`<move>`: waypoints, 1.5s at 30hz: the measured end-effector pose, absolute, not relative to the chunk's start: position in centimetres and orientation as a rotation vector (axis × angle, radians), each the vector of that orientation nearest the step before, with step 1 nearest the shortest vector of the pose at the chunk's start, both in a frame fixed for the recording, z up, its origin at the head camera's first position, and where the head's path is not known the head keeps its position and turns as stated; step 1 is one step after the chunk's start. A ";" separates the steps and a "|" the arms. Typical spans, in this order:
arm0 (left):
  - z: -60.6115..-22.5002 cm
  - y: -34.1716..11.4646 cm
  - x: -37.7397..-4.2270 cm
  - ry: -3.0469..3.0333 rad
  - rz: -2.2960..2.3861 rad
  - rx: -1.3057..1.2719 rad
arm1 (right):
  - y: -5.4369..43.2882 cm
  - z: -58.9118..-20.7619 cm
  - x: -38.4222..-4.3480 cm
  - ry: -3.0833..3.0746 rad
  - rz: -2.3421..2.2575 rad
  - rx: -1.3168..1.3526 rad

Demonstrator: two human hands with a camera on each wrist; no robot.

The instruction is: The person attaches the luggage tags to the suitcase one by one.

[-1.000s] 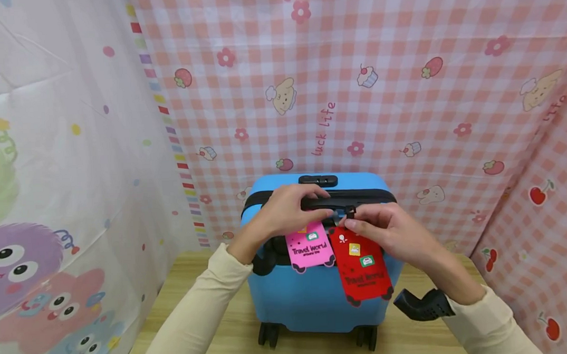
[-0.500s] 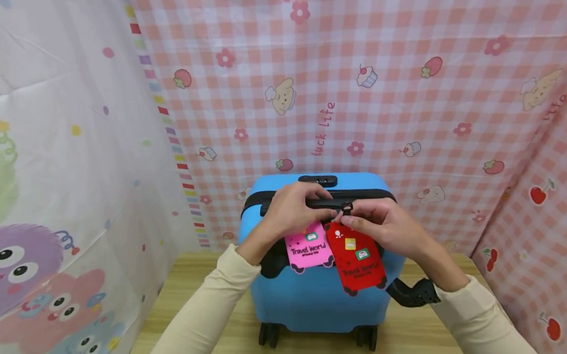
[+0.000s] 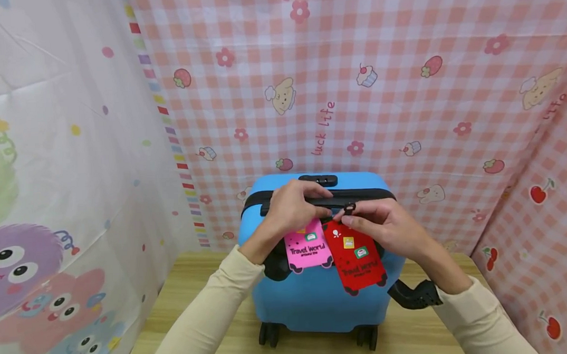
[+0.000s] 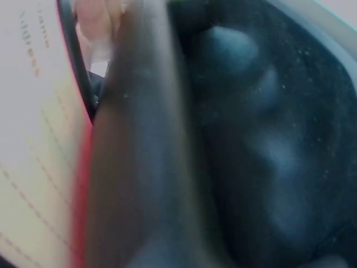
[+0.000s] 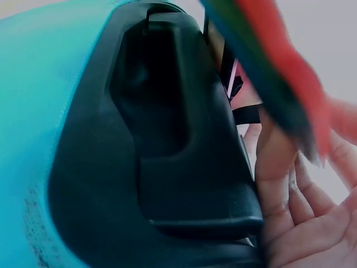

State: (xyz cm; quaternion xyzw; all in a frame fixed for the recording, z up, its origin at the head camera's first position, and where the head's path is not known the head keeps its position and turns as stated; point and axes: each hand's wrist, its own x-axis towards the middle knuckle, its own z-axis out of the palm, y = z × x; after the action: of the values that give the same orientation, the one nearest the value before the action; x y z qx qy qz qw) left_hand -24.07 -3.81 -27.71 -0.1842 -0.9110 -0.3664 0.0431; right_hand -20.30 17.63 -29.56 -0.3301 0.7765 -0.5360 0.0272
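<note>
A blue suitcase (image 3: 319,297) stands upright, its black carry handle (image 3: 329,202) on the upper side. My left hand (image 3: 294,205) grips the handle, fingers over its far side and thumb on the near side. A pink luggage tag (image 3: 308,248) hangs just below that hand. Right of it, a red luggage tag (image 3: 358,258) hangs tilted from my right hand (image 3: 385,222), whose thumb and index finger pinch it near its black strap (image 3: 349,208). In the right wrist view the strap (image 5: 246,115) runs from my fingers toward the handle. The left fingertips are partly hidden.
The suitcase stands on a wood-grain surface (image 3: 189,302) by its black wheels (image 3: 269,334). A pink checked curtain (image 3: 385,114) hangs close behind, with a white patterned curtain (image 3: 98,169) at left. A black combination lock (image 3: 318,181) sits on the suitcase behind the handle.
My right hand has moved slightly left and up, bringing the red tag closer to the pink one. My left hand has shifted slightly and stays at the handle.
</note>
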 end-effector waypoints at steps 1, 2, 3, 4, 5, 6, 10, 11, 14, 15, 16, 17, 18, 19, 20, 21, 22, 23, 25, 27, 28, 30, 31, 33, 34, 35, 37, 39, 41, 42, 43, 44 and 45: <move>-27.7 -3.8 -24.1 -2.783 -1.133 -0.560 | 17.6 -29.5 -20.3 2.423 -1.650 -1.015; -27.7 -3.8 -24.1 -2.778 -1.142 -0.560 | 17.7 -29.5 -20.2 2.448 -1.645 -1.012; -27.8 -3.7 -24.2 -2.772 -1.145 -0.567 | 17.7 -29.5 -20.2 2.471 -1.639 -1.012; -27.8 -3.8 -24.2 -2.770 -1.146 -0.574 | 17.7 -29.5 -20.2 2.490 -1.633 -1.017; -27.8 -3.8 -24.2 -2.769 -1.152 -0.580 | 17.7 -29.5 -20.2 2.505 -1.630 -1.026; -27.8 -3.9 -24.2 -2.771 -1.167 -0.583 | 17.7 -29.6 -20.2 2.511 -1.632 -1.033; -27.7 -4.2 -24.1 -2.790 -1.274 -0.560 | 17.6 -29.7 -20.1 2.520 -1.643 -1.079; -27.6 -4.2 -24.1 -2.792 -1.303 -0.545 | 17.6 -29.7 -20.1 2.515 -1.649 -1.077; -27.6 -4.4 -24.0 -2.782 -1.358 -0.502 | 17.4 -29.6 -20.0 2.514 -1.662 -1.031; -27.6 -4.4 -24.0 -2.775 -1.362 -0.489 | 17.3 -29.6 -20.0 2.509 -1.667 -0.998; -27.6 -4.3 -24.0 -2.767 -1.367 -0.473 | 17.2 -29.5 -19.9 2.508 -1.672 -0.959; -27.5 -4.3 -24.0 -2.756 -1.371 -0.456 | 17.2 -29.5 -19.9 2.500 -1.682 -0.913; -27.5 -4.2 -24.1 -2.745 -1.370 -0.441 | 17.1 -29.4 -19.9 2.494 -1.695 -0.867; -27.5 -4.2 -24.1 -2.733 -1.365 -0.430 | 17.1 -29.3 -19.9 2.490 -1.708 -0.817; -27.6 -4.1 -24.1 -2.724 -1.352 -0.423 | 17.1 -29.3 -19.9 2.482 -1.724 -0.770; -27.6 -4.1 -24.1 -2.716 -1.341 -0.417 | 17.1 -29.2 -19.9 2.473 -1.742 -0.726; -27.6 -4.0 -24.1 -2.709 -1.334 -0.415 | 17.1 -29.1 -19.9 2.465 -1.758 -0.689; -27.6 -4.0 -24.1 -2.702 -1.328 -0.414 | 17.0 -29.0 -19.9 2.460 -1.770 -0.657; -27.7 -4.0 -24.0 -2.690 -1.323 -0.426 | 16.9 -28.8 -19.8 2.465 -1.779 -0.604; -27.7 -4.0 -24.0 -2.678 -1.334 -0.441 | 16.8 -28.7 -19.8 2.480 -1.776 -0.567; -27.8 -4.1 -24.0 -2.672 -1.339 -0.448 | 16.7 -28.6 -19.8 2.491 -1.775 -0.556; -27.8 -4.1 -24.1 -2.654 -1.353 -0.465 | 16.4 -28.7 -19.8 2.529 -1.770 -0.543; -27.8 -4.2 -24.1 -2.640 -1.365 -0.475 | 16.3 -28.8 -19.9 2.557 -1.765 -0.551; -27.8 -4.5 -24.2 -2.602 -1.392 -0.499 | 15.9 -29.0 -20.1 2.616 -1.750 -0.591; -27.8 -4.6 -24.3 -2.578 -1.406 -0.513 | 15.7 -29.2 -20.2 2.650 -1.742 -0.619; -27.7 -4.8 -24.3 -2.548 -1.418 -0.535 | 15.5 -29.4 -20.2 2.692 -1.724 -0.652; -27.7 -5.1 -24.3 -2.495 -1.437 -0.586 | 15.2 -29.6 -20.2 2.787 -1.680 -0.726; -27.6 -5.3 -24.3 -2.459 -1.455 -0.654 | 15.1 -29.8 -20.1 2.924 -1.594 -0.814; -27.7 -5.5 -24.4 -2.437 -1.489 -0.746 | 14.9 -29.9 -19.9 3.063 -1.485 -0.926; -27.7 -5.6 -24.4 -2.435 -1.514 -0.791 | 14.9 -29.9 -19.9 3.124 -1.427 -0.988; -27.8 -5.6 -24.4 -2.431 -1.535 -0.838 | 14.8 -29.9 -19.8 3.179 -1.368 -1.048; -27.9 -5.7 -24.5 -2.426 -1.550 -0.884 | 14.8 -30.0 -19.8 3.225 -1.317 -1.106; -28.0 -5.7 -24.5 -2.420 -1.559 -0.926 | 14.8 -30.0 -19.8 3.240 -1.295 -1.153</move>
State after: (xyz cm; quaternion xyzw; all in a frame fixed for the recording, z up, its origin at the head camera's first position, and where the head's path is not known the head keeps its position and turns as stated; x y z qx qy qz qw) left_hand -24.52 -5.69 -27.97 -0.3057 -0.7989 -0.5146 0.0587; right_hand -19.75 14.78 -29.97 -0.3026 0.8505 -0.3400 -0.2635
